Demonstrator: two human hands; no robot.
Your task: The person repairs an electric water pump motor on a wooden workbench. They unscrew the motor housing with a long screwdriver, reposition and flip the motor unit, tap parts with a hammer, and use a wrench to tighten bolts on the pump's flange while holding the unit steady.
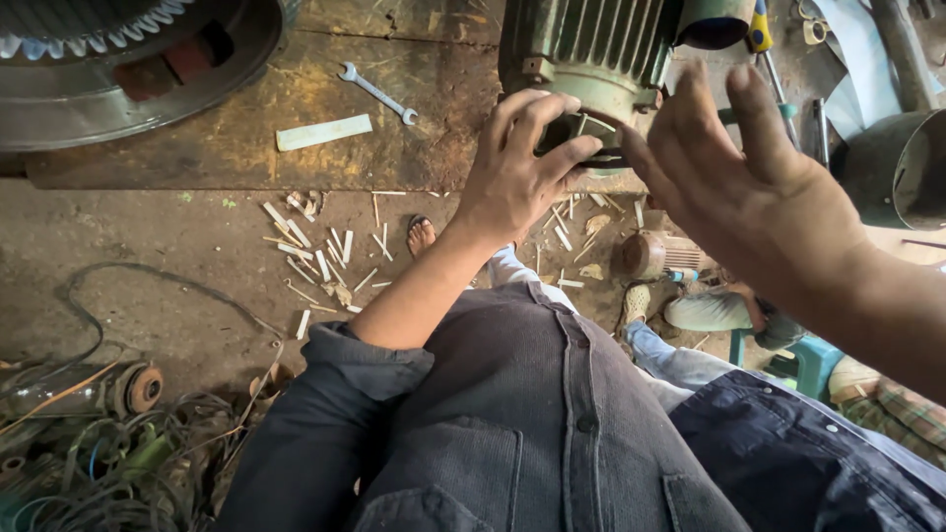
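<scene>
- Tabletop (394,118): worn, rust-stained metal slab across the top of view, its edge running left to right just above the floor.
- Large toothed ring (118,59) sits at the tabletop's far left, well apart from your hands.
- Green ribbed motor (581,44) stands at the tabletop edge, top centre. Its long axis points roughly toward you, open end facing down into view. It lies straight ahead of both hands.
- Your right hand (749,187) is spread, fingers splayed and loose, holding nothing. It hovers just right of the motor's end, thumb side near the dark part at its mouth; can't tell whether it touches.
- Your left hand (517,167) is the nearer one to the work: fingers curled over the motor's lower end, fingertips pressing on a dark part (581,148) there. Half closed, gripping rather than pinching.
- Spanner (377,94) lies on the tabletop left of the motor, diagonal, untouched.
- Pale flat strip (323,132) lies near it, further left.
- Floor (177,256) below: scattered pale slivers (315,251), a tangle of wire (118,453) at lower left.
- Another person's leg and a teal stool (803,360) show at right, below your right forearm.
</scene>
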